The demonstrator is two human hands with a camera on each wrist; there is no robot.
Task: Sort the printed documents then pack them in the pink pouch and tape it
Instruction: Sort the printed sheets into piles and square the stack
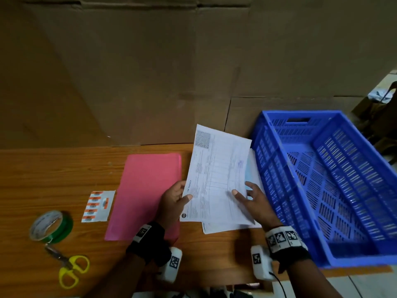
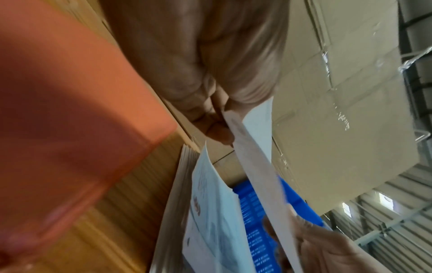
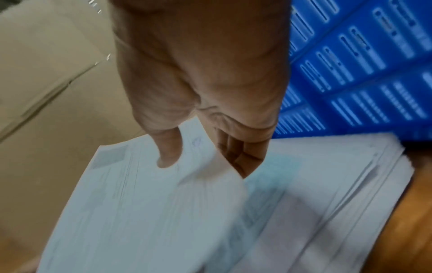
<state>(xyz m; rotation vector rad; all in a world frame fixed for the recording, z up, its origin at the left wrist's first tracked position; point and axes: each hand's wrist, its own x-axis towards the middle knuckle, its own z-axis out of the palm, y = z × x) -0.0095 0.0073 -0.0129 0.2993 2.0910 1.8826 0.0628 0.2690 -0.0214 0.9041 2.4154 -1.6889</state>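
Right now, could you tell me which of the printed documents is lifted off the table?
The tax invoice sheet, pinched by the left hand and right hand. The other documents lie flat beneath it beside the blue crate.

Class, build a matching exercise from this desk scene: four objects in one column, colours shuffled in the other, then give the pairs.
Objects:
1. pouch
2. crate
3. scissors
4. tape roll

Colours:
A. green
B. blue
C. pink
D. yellow handles

Pairs: 1-C, 2-B, 3-D, 4-A
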